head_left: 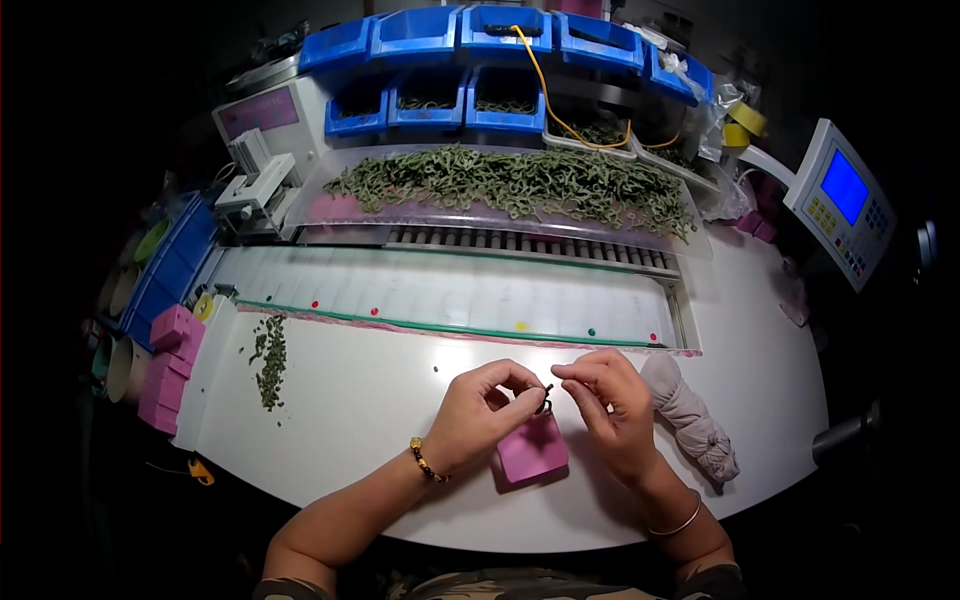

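My left hand pinches a small dark curled piece of stem between thumb and fingers. My right hand is just to the right of it, thumb and forefinger drawn close together; anything between them is too small to make out. Beneath the fingers, a pink square block sits on the white worktop. Beyond the conveyor strip, a heap of greenish, curly dried plant pieces spreads over a clear tray. On the left of the worktop lies a small pile of short green bits.
A rolled grey cloth bundle lies beside my right forearm. Blue bins stand in rows at the back. A roller conveyor and a white strip cross the table. Pink blocks stack at left; a screen panel stands right.
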The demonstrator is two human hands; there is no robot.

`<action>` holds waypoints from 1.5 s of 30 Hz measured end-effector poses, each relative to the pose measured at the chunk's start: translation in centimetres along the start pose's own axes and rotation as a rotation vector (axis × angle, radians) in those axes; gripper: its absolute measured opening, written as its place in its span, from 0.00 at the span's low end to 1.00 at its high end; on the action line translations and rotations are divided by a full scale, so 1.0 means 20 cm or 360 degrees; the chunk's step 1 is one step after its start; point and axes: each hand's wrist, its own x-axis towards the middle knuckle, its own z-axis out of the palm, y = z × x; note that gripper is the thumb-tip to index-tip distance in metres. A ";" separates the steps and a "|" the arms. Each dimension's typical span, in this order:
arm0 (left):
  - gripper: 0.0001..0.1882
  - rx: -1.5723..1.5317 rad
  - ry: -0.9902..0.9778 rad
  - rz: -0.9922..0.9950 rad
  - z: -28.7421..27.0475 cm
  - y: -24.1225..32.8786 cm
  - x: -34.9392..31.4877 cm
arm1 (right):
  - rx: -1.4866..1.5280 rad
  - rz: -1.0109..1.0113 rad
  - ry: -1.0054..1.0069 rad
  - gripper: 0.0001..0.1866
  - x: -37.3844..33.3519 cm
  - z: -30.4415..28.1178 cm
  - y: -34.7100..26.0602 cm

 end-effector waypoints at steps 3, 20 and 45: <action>0.06 0.0004 0.0000 0.0026 0.00 -0.01 0.00 | -0.0246 -0.0322 0.0093 0.09 -0.01 0.02 0.01; 0.06 0.0507 0.0040 0.0468 0.00 -0.02 -0.01 | -0.0795 -0.0526 -0.0079 0.06 -0.02 0.03 -0.02; 0.16 0.0918 0.0259 0.1157 0.00 -0.02 0.01 | 0.1030 0.0902 -0.0408 0.07 -0.03 -0.04 0.03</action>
